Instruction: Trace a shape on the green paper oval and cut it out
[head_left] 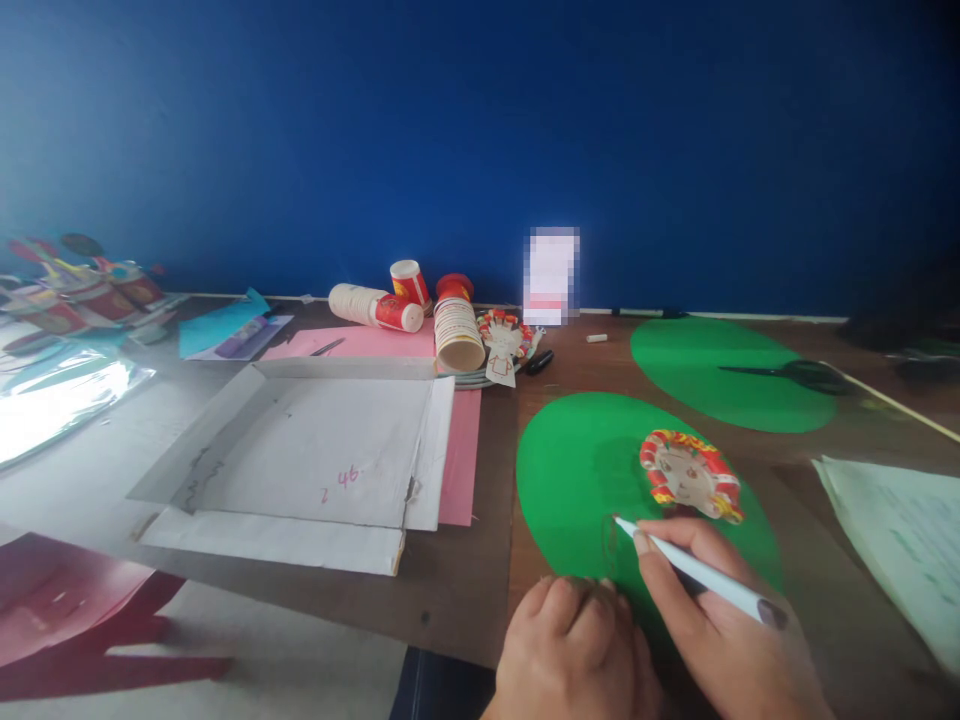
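Observation:
My right hand is closed round a white pen, its tip resting on a green paper oval lying on the brown table. A round paper face with a red and yellow rim lies on that oval just beyond the pen. My left hand sits next to the right at the oval's near edge, fingers curled into a loose fist with nothing visible in them.
A second green oval lies farther right with black scissors on it. A flattened white cardboard box over pink paper is to the left. Paper cups lie at the back by the blue wall. White sheets lie at right.

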